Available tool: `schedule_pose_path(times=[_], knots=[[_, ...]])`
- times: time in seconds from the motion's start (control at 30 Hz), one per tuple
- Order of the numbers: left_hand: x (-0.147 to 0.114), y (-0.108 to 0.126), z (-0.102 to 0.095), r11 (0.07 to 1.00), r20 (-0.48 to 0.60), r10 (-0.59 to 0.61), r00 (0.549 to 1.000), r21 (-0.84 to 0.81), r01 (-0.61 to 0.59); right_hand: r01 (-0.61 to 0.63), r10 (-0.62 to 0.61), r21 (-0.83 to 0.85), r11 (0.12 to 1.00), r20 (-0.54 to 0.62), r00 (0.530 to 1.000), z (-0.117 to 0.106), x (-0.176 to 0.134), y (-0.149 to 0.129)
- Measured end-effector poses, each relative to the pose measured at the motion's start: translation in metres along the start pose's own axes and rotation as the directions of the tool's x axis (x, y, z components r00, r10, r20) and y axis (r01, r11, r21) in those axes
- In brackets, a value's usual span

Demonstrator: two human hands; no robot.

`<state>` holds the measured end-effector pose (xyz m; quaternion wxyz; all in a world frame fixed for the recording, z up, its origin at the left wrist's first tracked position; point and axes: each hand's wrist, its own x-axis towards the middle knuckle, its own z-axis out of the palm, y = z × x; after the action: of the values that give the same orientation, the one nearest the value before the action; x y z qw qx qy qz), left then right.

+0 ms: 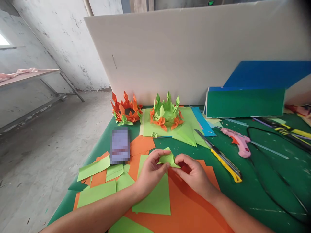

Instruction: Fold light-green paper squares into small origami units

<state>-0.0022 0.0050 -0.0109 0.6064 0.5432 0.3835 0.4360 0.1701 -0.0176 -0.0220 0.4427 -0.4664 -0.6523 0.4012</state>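
Observation:
A small folded piece of green paper [167, 158] is pinched between both hands, raised over the sheets on the table. My left hand [153, 166] grips its left side, thumb below and fingers along the upper edge. On the right corner, the thumb and forefinger of my right hand [191, 168] are closed. Beneath them lie a green paper sheet [155, 197] and a large orange paper sheet [191, 200]. Behind the hands stand an orange paper crown [126, 111] with green flowers and a green paper crown [167, 111] with orange flowers.
A yellow utility knife [224, 163] and a pink glue gun [236, 140] with a black cord lie to the right. Left are a blurred-out phone-like rectangle [120, 145] and loose paper pieces [97, 194]. A white board [170, 55] and a green box [245, 103] stand behind.

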Motion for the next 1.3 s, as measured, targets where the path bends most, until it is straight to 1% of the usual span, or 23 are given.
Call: schedule_pose_path(times=[0.1, 0.2, 0.4, 0.57, 0.67, 0.83, 0.93, 1.07, 1.3], knots=[[0.000, 0.000, 0.001, 1.000, -0.004, 0.006, 1.000, 0.007, -0.006, 0.011, -0.011, -0.023, 1.000, 0.001, 1.000, 0.000, 0.000, 0.000], [0.000, 0.001, 0.002, 0.999, -0.005, 0.015, 1.000, 0.048, -0.014, 0.017, -0.017, -0.034, 0.999, 0.002, 1.000, -0.001, 0.000, -0.002], [-0.004, 0.003, 0.003, 0.974, 0.021, 0.107, 0.994, 0.200, -0.109, -0.006, 0.006, -0.034, 0.999, 0.008, 1.000, -0.001, 0.000, -0.007], [-0.006, 0.000, 0.002, 0.941, 0.052, 0.173, 0.984, 0.286, -0.180, -0.056, 0.056, -0.005, 0.998, -0.006, 0.998, 0.000, -0.001, -0.008], [-0.007, 0.001, 0.003, 0.925, 0.062, 0.190, 0.980, 0.324, -0.199, -0.069, 0.069, -0.014, 0.998, 0.001, 0.998, 0.001, -0.001, -0.008], [-0.007, 0.002, 0.003, 0.929, 0.042, 0.181, 0.983, 0.321, -0.184, -0.066, 0.066, -0.013, 0.998, 0.002, 0.998, 0.002, -0.002, -0.008], [-0.007, 0.003, 0.002, 0.933, 0.054, 0.181, 0.982, 0.307, -0.188, -0.067, 0.067, -0.010, 0.998, -0.004, 0.998, 0.002, -0.002, -0.008], [-0.007, 0.004, 0.002, 0.934, 0.069, 0.176, 0.982, 0.304, -0.189, -0.093, 0.093, 0.015, 0.996, -0.007, 0.996, 0.003, -0.001, -0.010], [-0.006, 0.006, 0.003, 0.940, 0.055, 0.169, 0.984, 0.292, -0.178, -0.121, 0.121, 0.064, 0.991, 0.003, 0.993, 0.003, -0.001, -0.009]])
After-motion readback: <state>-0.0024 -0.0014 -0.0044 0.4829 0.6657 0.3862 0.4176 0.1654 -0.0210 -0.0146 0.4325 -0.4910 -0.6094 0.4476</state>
